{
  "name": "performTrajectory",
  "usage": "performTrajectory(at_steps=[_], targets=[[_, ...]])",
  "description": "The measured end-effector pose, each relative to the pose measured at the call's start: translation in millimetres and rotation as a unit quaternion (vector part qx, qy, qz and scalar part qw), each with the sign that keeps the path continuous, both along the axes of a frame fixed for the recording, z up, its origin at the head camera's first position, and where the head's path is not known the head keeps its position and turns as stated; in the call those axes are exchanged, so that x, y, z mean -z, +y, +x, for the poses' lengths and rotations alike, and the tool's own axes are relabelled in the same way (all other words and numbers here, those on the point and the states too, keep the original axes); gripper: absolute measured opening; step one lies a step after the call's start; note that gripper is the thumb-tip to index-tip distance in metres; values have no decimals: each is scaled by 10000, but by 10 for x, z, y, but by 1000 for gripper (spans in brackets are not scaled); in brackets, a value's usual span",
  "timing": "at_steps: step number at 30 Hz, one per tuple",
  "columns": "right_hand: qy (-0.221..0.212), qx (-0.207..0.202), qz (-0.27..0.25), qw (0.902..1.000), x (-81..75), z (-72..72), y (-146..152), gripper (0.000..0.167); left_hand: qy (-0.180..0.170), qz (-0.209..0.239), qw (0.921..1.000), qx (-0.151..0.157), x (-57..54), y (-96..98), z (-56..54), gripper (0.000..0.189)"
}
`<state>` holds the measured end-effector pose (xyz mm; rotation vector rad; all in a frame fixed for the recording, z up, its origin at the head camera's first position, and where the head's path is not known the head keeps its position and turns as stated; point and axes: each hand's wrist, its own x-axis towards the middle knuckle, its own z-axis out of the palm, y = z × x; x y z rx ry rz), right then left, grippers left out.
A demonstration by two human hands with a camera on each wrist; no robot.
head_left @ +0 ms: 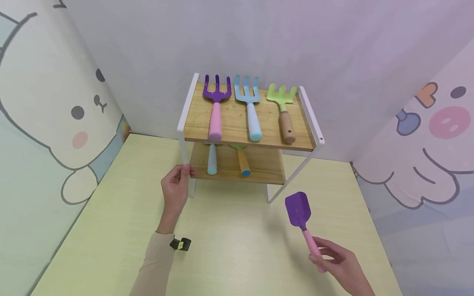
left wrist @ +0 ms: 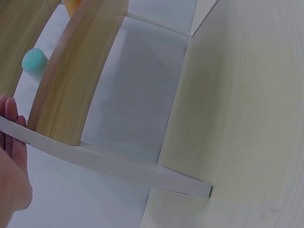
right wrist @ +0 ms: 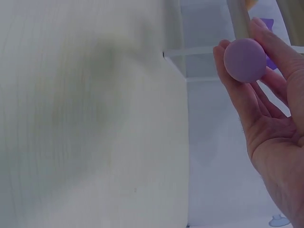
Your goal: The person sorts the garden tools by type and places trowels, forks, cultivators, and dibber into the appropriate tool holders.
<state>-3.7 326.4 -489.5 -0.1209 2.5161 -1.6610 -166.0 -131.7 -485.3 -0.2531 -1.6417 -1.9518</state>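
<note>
My right hand [head_left: 342, 263] pinches the pink handle of a small purple garden shovel [head_left: 298, 209] between thumb and fingers, blade pointing up and away, to the right of a two-tier shelf. In the right wrist view the handle's round end [right wrist: 245, 60] faces the camera and hides most of the blade. My left hand [head_left: 175, 187] grips the white left front post of the shelf [head_left: 237, 142] beside the lower board; the post [left wrist: 118, 166] crosses the left wrist view, with the fingers around it at the left edge.
On the upper board lie a purple hand fork [head_left: 216, 119], a blue hand fork [head_left: 253, 119] and a green one with a wooden handle [head_left: 286, 125]. The lower board holds a blue-handled tool [head_left: 212, 159] and a wooden-handled one [head_left: 242, 161], their heads mostly hidden. Walls stand behind and at both sides.
</note>
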Motion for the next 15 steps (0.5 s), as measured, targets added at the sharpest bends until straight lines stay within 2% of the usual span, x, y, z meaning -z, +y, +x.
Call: performTrajectory(at_steps=[5, 15], targets=[[403, -256, -43, 9988, -57, -22, -54, 46, -11, 4, 10000, -18, -17, 5, 3, 23], [845, -592, -83, 9946, -162, -99, -213, 45, -71, -48, 9999, -53, -3, 1, 5, 24]])
